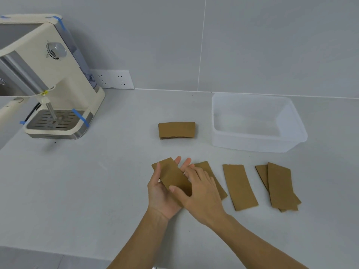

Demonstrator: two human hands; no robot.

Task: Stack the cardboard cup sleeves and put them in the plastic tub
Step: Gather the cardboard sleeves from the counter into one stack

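Cream plastic and brushed steel make up the espresso machine (48, 80) at the far left of the grey counter (97, 181), with strips of blue tape on its drip tray and top. Behind it a white socket strip (114, 79) sits against the wall.

Near the middle, my left hand (161, 195) lies palm up, thumb and fingers curled around a flat brown cardboard cup sleeve (172, 175), which rests across my palm with its far end over my fingertips. My right hand (202, 193) lies over the sleeve's near end, thumb pressed on its face and fingers spread along its right edge, so both hands grip it.

Beyond my hands, a small neat stack of sleeves (176, 130) lies on the counter. Just right of my right hand, partly under it, lies another sleeve (211, 175), then a single sleeve (240, 187) apart from it, then two overlapping sleeves (279, 186).

At the back right stands the clear plastic tub (256, 144), just beside the stack, with no sleeves in it.
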